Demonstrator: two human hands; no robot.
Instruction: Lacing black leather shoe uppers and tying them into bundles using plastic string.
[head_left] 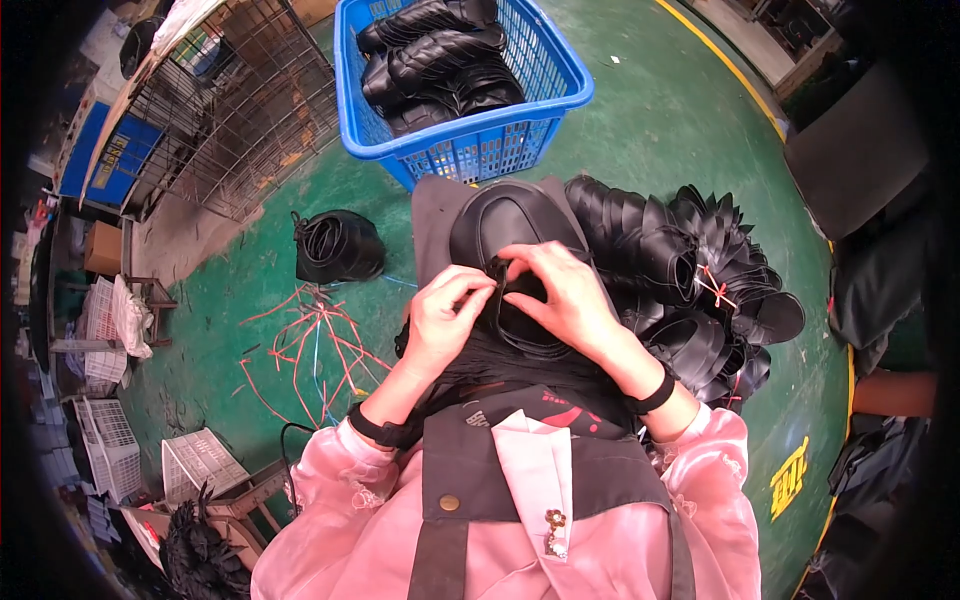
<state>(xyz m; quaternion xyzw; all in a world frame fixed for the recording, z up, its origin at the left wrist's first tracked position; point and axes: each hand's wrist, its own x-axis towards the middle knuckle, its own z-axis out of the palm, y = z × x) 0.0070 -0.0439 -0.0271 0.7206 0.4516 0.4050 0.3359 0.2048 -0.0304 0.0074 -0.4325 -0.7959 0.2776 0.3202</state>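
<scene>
Both hands meet over a black rubber piece (pixel 512 245) lying on a grey apron-covered lap. The left hand (pixel 445 320) pinches its edge between thumb and fingers, fingers closed narrow on it; the right hand (pixel 565 295) grips the same edge just beside it, fingers curled shut. The piece extends mostly beyond the fingertips. Right of the right hand lies a heap of black rubber pieces (pixel 700 280); beyond the hands stands a blue basket (pixel 470 145).
</scene>
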